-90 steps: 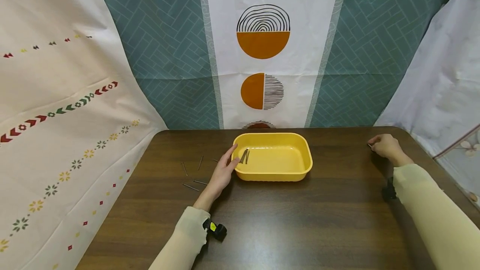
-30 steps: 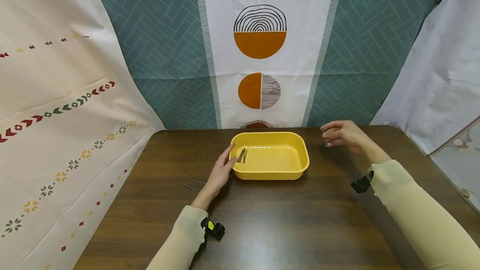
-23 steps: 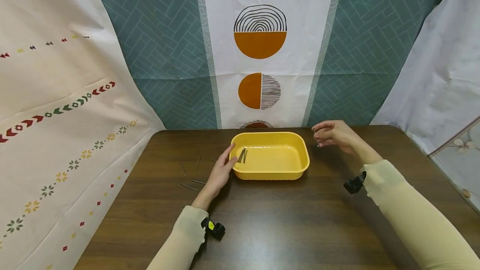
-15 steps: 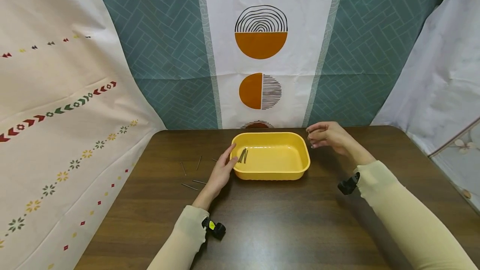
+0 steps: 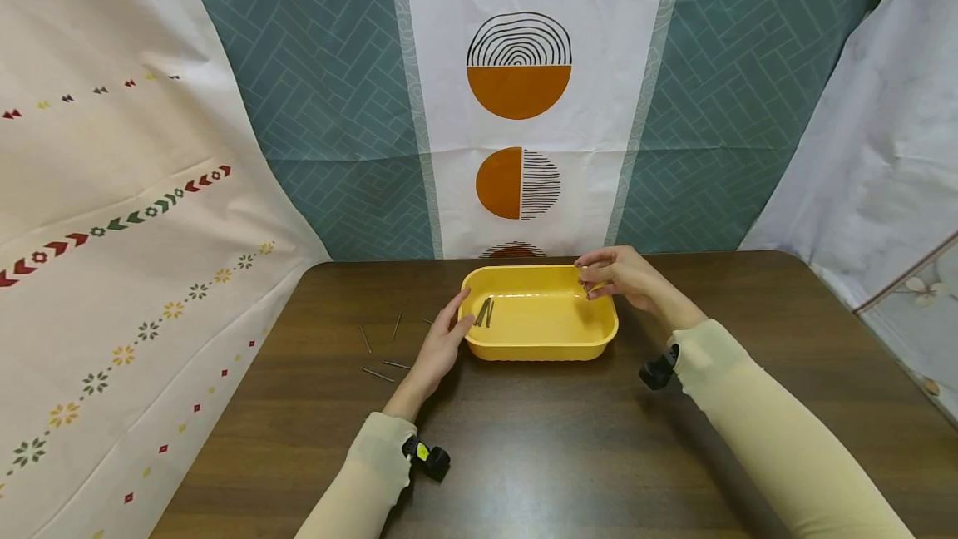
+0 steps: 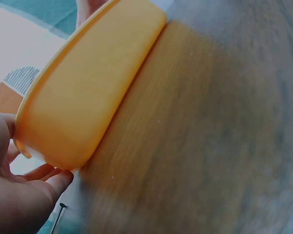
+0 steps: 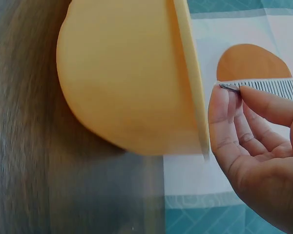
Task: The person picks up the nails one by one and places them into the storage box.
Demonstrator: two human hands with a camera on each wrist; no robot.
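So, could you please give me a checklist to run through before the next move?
1. Right hand has the nail pinched: ok.
2. Held nail over the yellow tray: ok, above its right end in the head view.
3. Left hand at the tray: ok, touching its left end.
4. Space below free of the nails in the tray: ok, those lie at the left end.
5. Nails on the table gathered: not ok, several lie left of the tray.
6. Gap between held nail and tray floor: cannot tell.

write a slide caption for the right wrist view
A nail pinched in the right grip above a yellow tray, with printed cloth behind.
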